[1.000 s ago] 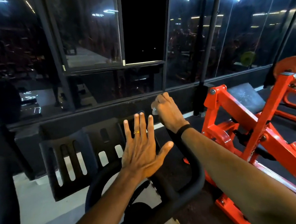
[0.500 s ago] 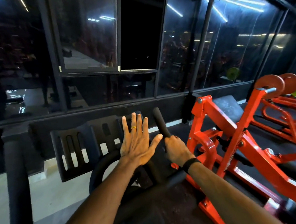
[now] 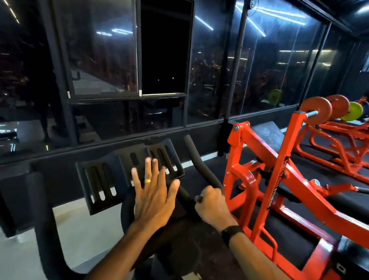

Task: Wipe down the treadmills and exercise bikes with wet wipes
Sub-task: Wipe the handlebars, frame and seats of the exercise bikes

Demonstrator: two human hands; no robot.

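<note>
Right hand [image 3: 212, 207] fingers are curled tight round the exercise bike's right handlebar prong [image 3: 198, 163] low on the bar, with a pale scrap, probably the wet wipe [image 3: 198, 198], poking out at the thumb side. The prong's long axis runs up and away from that fist, leaning slightly left, free tip toward the dark window wall [image 3: 102, 57], so the unwiped length lies ahead of the fingers. Left hand [image 3: 154, 197] is flat with fingers spread, holding nothing, near the bar's centre; right is clearly nearer.
</note>
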